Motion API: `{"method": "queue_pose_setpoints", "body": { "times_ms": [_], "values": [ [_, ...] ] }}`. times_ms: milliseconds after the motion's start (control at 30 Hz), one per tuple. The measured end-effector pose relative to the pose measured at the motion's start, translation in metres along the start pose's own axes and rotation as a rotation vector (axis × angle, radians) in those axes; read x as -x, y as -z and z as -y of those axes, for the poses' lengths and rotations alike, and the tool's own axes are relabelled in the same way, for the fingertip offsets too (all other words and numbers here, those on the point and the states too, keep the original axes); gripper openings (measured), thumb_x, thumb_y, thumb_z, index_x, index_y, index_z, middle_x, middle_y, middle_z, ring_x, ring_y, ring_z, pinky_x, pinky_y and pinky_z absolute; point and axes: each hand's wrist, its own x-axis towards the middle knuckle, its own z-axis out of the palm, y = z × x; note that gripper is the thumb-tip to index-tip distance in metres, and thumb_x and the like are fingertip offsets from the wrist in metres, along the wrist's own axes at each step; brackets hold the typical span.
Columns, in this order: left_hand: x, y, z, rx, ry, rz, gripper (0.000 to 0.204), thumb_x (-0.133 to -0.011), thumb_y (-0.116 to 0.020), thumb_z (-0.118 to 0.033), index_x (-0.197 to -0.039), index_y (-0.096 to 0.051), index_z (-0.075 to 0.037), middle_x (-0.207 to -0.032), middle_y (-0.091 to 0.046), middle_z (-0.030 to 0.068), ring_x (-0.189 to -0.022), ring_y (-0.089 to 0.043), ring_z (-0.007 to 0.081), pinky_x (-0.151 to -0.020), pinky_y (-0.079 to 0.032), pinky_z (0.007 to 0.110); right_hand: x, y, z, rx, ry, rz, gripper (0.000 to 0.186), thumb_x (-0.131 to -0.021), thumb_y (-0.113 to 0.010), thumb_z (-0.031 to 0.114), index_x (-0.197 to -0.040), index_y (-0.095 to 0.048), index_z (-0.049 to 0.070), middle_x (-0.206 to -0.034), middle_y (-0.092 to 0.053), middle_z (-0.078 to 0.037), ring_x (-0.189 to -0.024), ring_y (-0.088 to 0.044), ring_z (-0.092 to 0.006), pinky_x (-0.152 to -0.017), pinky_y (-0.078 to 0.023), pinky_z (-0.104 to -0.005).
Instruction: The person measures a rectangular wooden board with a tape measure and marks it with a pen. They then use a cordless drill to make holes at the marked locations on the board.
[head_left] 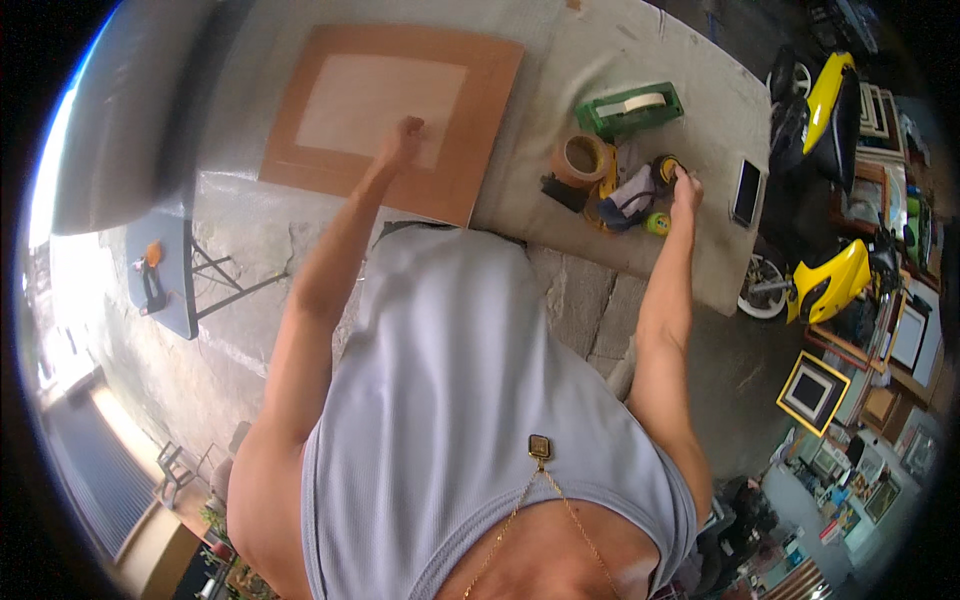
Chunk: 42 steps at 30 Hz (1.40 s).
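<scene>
A flat rectangular board (283,120) with a brown border and a pale middle lies on the worktable. My left hand (403,142) is over the right part of its pale middle, with the fingers curled closed; whether they hold anything is hidden. To the right, my right hand (686,192) has its fingers closed at a round black-and-yellow thing (664,170), whose exact kind I cannot make out. Just left of that hand lie a grey-and-dark-blue bundle (632,194), a small yellow-green round thing (657,223) and a roll of brown tape (582,160).
Beyond the roll stands a green tape dispenser (628,110) with pale tape. A phone (746,193) lies near the covered table's (550,240) right edge. Yellow-and-black motorbikes (832,282) and picture frames (813,392) stand at the right. A small folding table (175,275) is at left.
</scene>
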Motion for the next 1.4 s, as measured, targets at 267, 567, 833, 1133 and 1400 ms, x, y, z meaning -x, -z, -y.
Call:
{"method": "queue_pose_setpoints", "body": {
  "times_ms": [267,567,833,1133,1400],
  "values": [
    [0.026,0.042,0.028,0.437,0.034,-0.130,0.035,-0.086,-0.054,-0.013,-0.116,-0.057,0.003,-0.112,-0.062,0.0130,-0.104,-0.056,0.0199,-0.092,-0.042,0.031,0.205,-0.060,0.049,0.156,0.516,0.250,0.011,-0.073,-0.067,0.016,-0.075,-0.064,0.005,-0.079,-0.064,-0.009,-0.076,-0.062,-0.0235,-0.069,-0.047,-0.0346],
    [0.129,0.097,0.097,0.576,0.384,-0.223,0.029,-0.087,-0.058,-0.020,-0.106,-0.063,0.001,-0.090,-0.065,0.0065,-0.082,-0.058,0.0126,-0.073,-0.044,0.026,0.259,-0.110,-0.005,0.762,0.763,0.083,0.053,-0.071,-0.071,0.016,-0.119,-0.048,0.008,-0.121,-0.046,-0.020,-0.112,-0.043,-0.0390,-0.093,-0.035,-0.0502],
    [0.192,0.140,0.144,0.705,0.642,-0.300,0.027,-0.088,-0.058,-0.025,-0.102,-0.063,-0.003,-0.080,-0.062,0.0037,-0.072,-0.057,0.0121,-0.060,-0.048,0.028,0.257,-0.121,0.003,0.892,0.584,0.206,0.054,-0.074,-0.068,0.017,-0.120,-0.043,0.004,-0.116,-0.047,-0.022,-0.106,-0.047,-0.0404,-0.090,-0.040,-0.0460],
    [0.244,0.167,0.247,0.491,0.808,-0.382,0.034,-0.081,-0.064,-0.032,-0.096,-0.067,-0.001,-0.078,-0.066,0.0085,-0.071,-0.061,0.0158,-0.065,-0.048,0.031,0.260,-0.157,0.034,0.402,0.362,0.354,0.037,-0.085,-0.056,0.022,-0.115,-0.048,0.002,-0.092,-0.061,-0.013,-0.081,-0.060,-0.0277,-0.067,-0.045,-0.0362],
    [0.331,0.182,0.271,0.489,1.157,-0.565,0.033,-0.080,-0.064,-0.033,-0.093,-0.068,-0.003,-0.078,-0.066,0.0090,-0.069,-0.061,0.0165,-0.062,-0.048,0.032,0.474,-0.242,0.286,-0.412,0.720,1.127,0.035,-0.085,-0.064,0.017,-0.113,-0.049,0.003,-0.091,-0.060,-0.007,-0.076,-0.058,-0.0178,-0.062,-0.043,-0.0268]
  ]
}}
